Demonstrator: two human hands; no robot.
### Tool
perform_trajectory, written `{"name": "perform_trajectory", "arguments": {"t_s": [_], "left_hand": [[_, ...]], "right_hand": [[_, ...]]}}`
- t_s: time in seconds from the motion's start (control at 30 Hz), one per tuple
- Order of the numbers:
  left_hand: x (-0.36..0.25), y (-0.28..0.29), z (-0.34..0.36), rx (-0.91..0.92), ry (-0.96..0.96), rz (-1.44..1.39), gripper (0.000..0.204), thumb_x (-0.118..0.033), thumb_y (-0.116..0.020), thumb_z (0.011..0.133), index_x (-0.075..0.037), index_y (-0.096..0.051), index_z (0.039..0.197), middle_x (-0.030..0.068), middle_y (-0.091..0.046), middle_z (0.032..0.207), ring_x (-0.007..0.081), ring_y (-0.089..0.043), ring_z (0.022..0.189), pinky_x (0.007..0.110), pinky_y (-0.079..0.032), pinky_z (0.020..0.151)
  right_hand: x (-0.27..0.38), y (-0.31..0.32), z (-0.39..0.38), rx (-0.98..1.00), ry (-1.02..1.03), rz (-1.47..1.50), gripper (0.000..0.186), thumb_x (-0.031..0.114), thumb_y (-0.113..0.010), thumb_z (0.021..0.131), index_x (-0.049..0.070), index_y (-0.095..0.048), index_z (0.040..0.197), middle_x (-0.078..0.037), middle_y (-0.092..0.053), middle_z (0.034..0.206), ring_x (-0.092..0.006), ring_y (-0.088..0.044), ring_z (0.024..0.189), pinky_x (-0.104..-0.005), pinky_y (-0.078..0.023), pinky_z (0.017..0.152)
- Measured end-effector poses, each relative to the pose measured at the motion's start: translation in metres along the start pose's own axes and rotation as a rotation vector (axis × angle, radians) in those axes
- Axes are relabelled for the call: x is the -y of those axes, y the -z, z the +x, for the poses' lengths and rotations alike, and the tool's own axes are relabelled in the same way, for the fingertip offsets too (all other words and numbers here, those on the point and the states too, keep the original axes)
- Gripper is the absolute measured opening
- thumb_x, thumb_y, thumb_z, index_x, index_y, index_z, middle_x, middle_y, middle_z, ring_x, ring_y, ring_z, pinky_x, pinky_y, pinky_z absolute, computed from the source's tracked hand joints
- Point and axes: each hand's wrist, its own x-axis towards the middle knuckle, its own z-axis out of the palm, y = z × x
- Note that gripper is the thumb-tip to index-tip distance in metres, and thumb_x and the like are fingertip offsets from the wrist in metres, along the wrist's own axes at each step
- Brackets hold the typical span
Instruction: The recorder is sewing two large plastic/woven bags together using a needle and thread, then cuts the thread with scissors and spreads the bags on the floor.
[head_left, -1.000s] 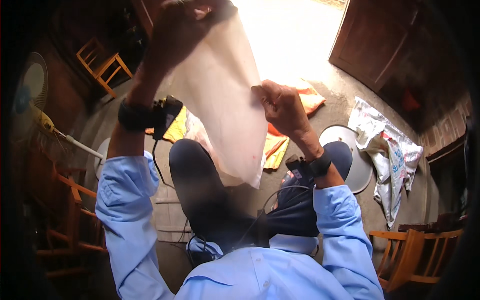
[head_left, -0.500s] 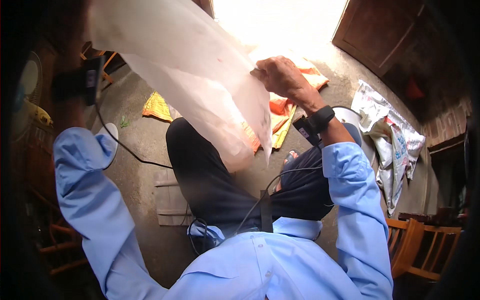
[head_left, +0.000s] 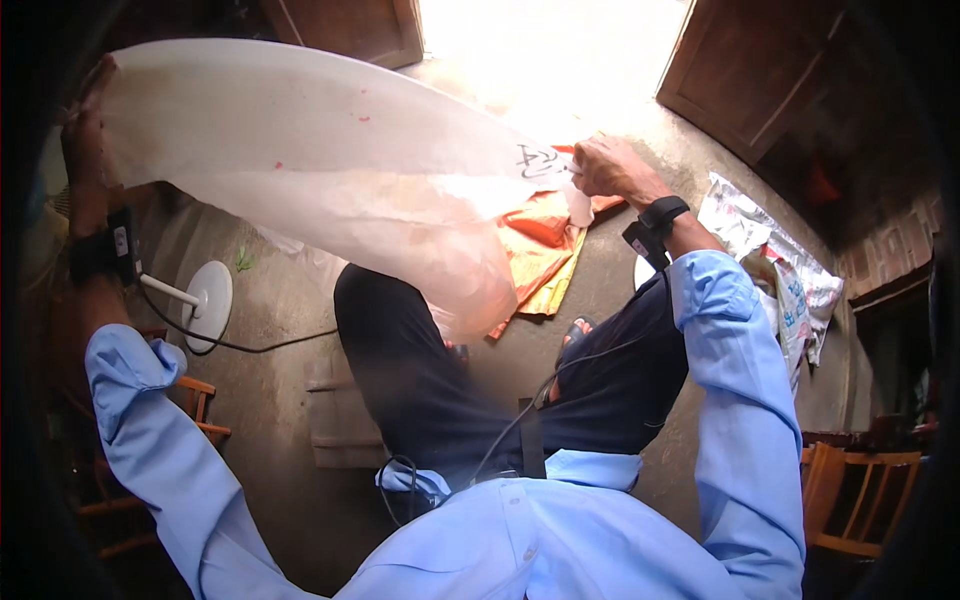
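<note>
A large, thin white plastic bag (head_left: 300,130), translucent and soft, stretches across the upper left in front of my knees. It bears a few red specks and dark marks near its right end. At the far left, my left hand (head_left: 88,135) grips one end of it, the fingers dim in shadow. My right hand (head_left: 612,168) pinches the other end between thumb and fingers. The lower part sags over my left knee. Orange and yellow woven sacks (head_left: 545,245) lie on the ground, partly hidden behind the bag.
Silvery white sacks (head_left: 790,270) lie on the right. A round white stand base (head_left: 208,305) with a pole is on the left. Wooden chairs (head_left: 860,490) stand at the lower right, and dark wooden doors (head_left: 750,75) frame a bright doorway. Cables run from my wrists.
My hands have moved farther apart, the left one coming down and left, the right one shifting right. The bag, slanted and drooping before, is now pulled out wide.
</note>
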Motion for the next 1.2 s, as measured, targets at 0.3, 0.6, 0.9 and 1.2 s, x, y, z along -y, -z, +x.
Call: {"name": "perform_trajectory", "arguments": {"t_s": [0.3,0.6,0.9,1.2], "left_hand": [[0.066,-0.056,-0.058,-0.050,0.431,-0.653,0.027,-0.020,-0.068,0.093,-0.004,-0.070,0.116,0.0063,-0.069,0.112,0.0145,-0.063,0.101,0.028,-0.046,0.094],[-0.029,0.003,-0.007,-0.599,0.526,-0.130,0.045,-0.040,-0.062,0.096,-0.002,-0.068,0.120,0.0126,-0.066,0.123,0.0233,-0.060,0.114,0.034,-0.044,0.100],[-0.255,-0.167,-0.177,0.062,-0.205,-0.454,0.014,-0.005,-0.073,0.078,-0.009,-0.068,0.090,0.0047,-0.066,0.084,0.0168,-0.064,0.061,0.029,-0.050,0.052],[-0.376,-0.214,-0.258,0.428,-0.086,-0.616,0.024,-0.005,-0.071,0.070,-0.011,-0.067,0.093,0.0011,-0.061,0.087,0.0184,-0.063,0.061,0.032,-0.051,0.053]], "right_hand": [[-0.003,0.010,0.038,0.053,-0.101,-0.133,0.020,0.014,-0.063,0.072,0.003,-0.071,0.087,-0.019,-0.071,0.084,-0.0345,-0.069,0.082,-0.0401,-0.055,0.072],[-0.015,0.071,0.147,-0.666,-0.169,1.085,0.024,0.014,-0.059,0.093,-0.004,-0.068,0.106,-0.008,-0.071,0.081,-0.0121,-0.066,0.068,-0.0253,-0.055,0.056],[0.012,-0.024,0.090,0.504,-0.024,0.736,0.031,0.020,-0.066,0.091,-0.005,-0.063,0.072,-0.010,-0.067,0.066,-0.0177,-0.065,0.054,-0.0305,-0.051,0.046],[0.054,0.002,-0.077,0.731,-0.146,1.626,0.069,0.058,-0.039,0.100,-0.003,-0.069,0.090,-0.011,-0.070,0.077,-0.0153,-0.068,0.067,-0.0263,-0.054,0.054]]}}
